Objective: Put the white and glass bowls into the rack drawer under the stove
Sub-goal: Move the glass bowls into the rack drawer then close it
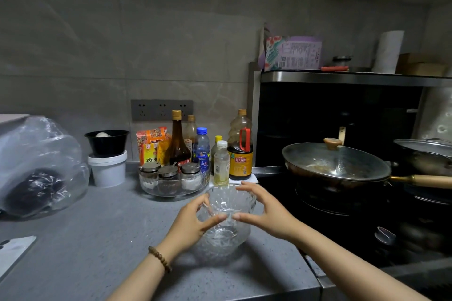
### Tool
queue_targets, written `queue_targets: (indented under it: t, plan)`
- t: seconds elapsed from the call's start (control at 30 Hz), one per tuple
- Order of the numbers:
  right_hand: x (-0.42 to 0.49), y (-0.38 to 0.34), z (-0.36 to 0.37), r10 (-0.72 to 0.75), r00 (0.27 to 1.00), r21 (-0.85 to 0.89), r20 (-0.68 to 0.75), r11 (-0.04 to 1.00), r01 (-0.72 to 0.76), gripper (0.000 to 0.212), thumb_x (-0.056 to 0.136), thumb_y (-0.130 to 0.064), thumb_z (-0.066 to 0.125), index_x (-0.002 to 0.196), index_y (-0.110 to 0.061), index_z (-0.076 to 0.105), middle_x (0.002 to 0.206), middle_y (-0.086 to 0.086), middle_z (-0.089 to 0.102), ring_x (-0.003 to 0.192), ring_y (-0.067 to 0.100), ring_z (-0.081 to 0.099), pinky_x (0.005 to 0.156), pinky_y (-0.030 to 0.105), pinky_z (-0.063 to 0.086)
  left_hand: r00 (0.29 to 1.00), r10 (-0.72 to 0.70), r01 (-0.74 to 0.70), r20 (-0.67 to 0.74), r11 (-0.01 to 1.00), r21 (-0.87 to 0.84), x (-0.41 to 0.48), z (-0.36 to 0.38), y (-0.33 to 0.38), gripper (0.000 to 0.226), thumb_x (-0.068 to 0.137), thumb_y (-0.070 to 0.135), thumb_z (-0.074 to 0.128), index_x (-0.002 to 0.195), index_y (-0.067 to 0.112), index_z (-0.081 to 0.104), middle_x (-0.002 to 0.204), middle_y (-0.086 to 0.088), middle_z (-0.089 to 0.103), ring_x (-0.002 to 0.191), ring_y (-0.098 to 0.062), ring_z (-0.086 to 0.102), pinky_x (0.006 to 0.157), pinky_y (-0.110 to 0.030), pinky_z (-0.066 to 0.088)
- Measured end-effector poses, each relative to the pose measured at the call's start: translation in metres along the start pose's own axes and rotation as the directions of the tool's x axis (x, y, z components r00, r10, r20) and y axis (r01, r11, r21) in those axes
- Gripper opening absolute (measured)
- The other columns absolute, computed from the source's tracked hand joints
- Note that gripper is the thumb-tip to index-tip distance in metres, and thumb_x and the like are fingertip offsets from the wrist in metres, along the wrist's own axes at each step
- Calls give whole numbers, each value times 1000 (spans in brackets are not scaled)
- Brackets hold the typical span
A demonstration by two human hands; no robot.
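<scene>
Glass bowl [231, 199] sat held just above a second glass bowl [220, 245] that rested on the grey table [97, 239] near its front edge. The left hand [190, 221] and right hand [266, 212] curled fingers round its rim. Condiment bottles [241, 151] stood behind; a lidded wok [335, 160] sat on the stove [342, 217] alongside.

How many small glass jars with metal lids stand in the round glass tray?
3, in a row at the front of the round glass tray: left jar, middle jar, right jar. More may hide behind them.
</scene>
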State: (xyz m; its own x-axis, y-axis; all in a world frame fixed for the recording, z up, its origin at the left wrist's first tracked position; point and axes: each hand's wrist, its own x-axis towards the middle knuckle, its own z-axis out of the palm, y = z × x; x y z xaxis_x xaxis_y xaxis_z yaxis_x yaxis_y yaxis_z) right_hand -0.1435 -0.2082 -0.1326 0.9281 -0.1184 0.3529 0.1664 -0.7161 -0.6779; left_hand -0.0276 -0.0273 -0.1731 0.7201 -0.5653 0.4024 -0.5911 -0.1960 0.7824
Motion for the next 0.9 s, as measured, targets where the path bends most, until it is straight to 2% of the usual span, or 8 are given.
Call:
queue_targets:
  t: [0.07,0.2,0.33,0.43,0.6,0.67,0.77,0.9]
  plan:
    - [-5,-3,-17,-9,1000,-6,-24,1000,9,72,60,-68,65,126,-42,50,146,-21,34,133,-1,33,113,29,29,999,46,-47,-12,996,-78,6,8,16,51,57,69,68,69,26,45,96,28,59,91,26,51,73,3,40]
    - [-28,-1,-60,-14,997,-45,-80,999,10,49,66,-62,66,110,-40,61,139,-21,42,129,-5,37,110,22,30,993,118,-112,13,967,-227,16,42,53,50,61,60,68,71,17,44,97,-5,65,91,-5,62,77,-14,49]
    - [-67,11,-108,12,987,-105,-161,994,-29,41,63,-67,63,94,-41,68,126,-30,47,114,-26,36,90,4,26,978,179,-130,106,924,-359,20,90,96,44,67,52,66,69,16,42,65,7,50,58,3,48,61,-11,39]
    - [-106,27,-144,77,983,-117,-168,988,-97,36,63,-66,62,84,-38,72,121,-29,55,114,-26,39,89,6,26,950,199,-73,242,891,-448,18,137,118,42,67,56,65,68,20,44,59,14,50,59,0,50,62,-17,42]
    - [-177,59,-189,190,961,-72,-201,975,-208,25,69,-49,68,76,-26,76,100,-13,72,98,-3,63,86,18,45,878,192,59,439,866,-497,5,221,151,43,69,61,65,63,25,44,76,-8,56,77,-20,54,77,-41,49]
    - [-206,75,-202,231,947,-26,-224,970,-242,24,71,-42,69,77,-20,76,92,-3,74,88,4,67,79,19,48,849,183,127,496,840,-527,-5,258,160,38,76,52,66,63,24,43,80,-11,59,81,-22,56,78,-39,51]
    - [-248,101,-216,325,913,2,-247,942,-335,28,71,-44,69,74,-17,76,79,1,74,71,1,63,67,10,44,816,155,210,556,818,-536,-21,311,168,34,83,41,64,62,24,42,82,-11,59,79,-17,55,71,-28,49]
    - [-292,136,-223,457,862,25,-221,886,-464,27,75,-47,67,71,-21,75,71,-3,73,66,0,62,63,7,43,723,99,345,684,806,-481,-41,370,164,35,83,45,62,68,19,43,85,-11,53,85,-20,54,91,-46,52]
